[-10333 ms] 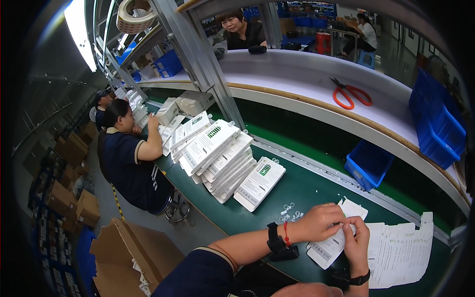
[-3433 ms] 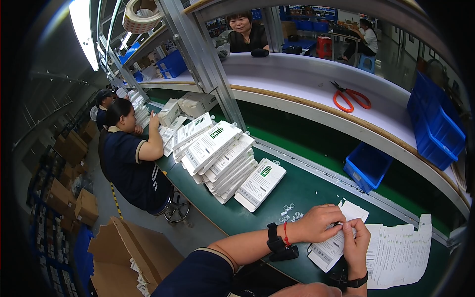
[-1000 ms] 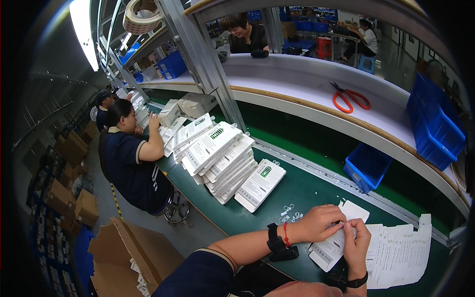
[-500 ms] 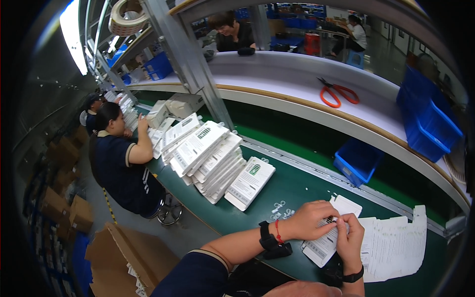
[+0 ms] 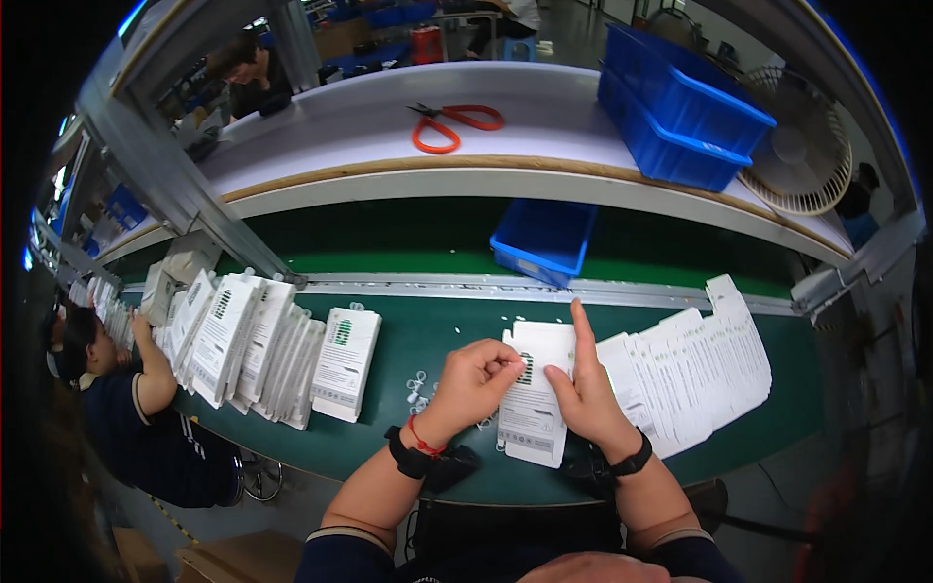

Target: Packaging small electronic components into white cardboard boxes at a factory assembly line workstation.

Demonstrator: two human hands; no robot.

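Paperboard, matte and white, makes up the thin carton point(image 5: 532, 428) on the near middle of the green bench point(image 5: 437, 316), a rectangle with a grey band along its near end and dark green bars partly behind the fingers. The left hand point(image 5: 478, 382) is over its left edge, fingers curled and thumb meeting forefinger in a pinch; whether anything small sits between those tips, I cannot tell. The right hand point(image 5: 586, 394) is opened out at the carton's right edge, fingers straight and pointing far, thumb spread toward the printed face — contact is unclear. A knotted red cord point(image 5: 422, 438) and a black band point(image 5: 406, 453) circle the left wrist; a dark strap point(image 5: 634, 457) circles the right.

On the right, flat white sheets point(image 5: 695, 379) overlap like a fan, their outline stepped and notched. Small translucent loops point(image 5: 418, 387) lie just left of the left hand. Farther left stands a short pile of cartons point(image 5: 346, 367), and beside it a taller, leaning heap point(image 5: 248, 345) with crisp, layered edges.

Beyond the bench runs a dull metal rail point(image 5: 389, 284), with a glossy blue plastic bin point(image 5: 544, 241) near it. On the smooth pale shelf point(image 5: 340, 121) rest pliers point(image 5: 436, 114) with looped red handles — and, to the right, stacked ribbed blue bins point(image 5: 675, 121).
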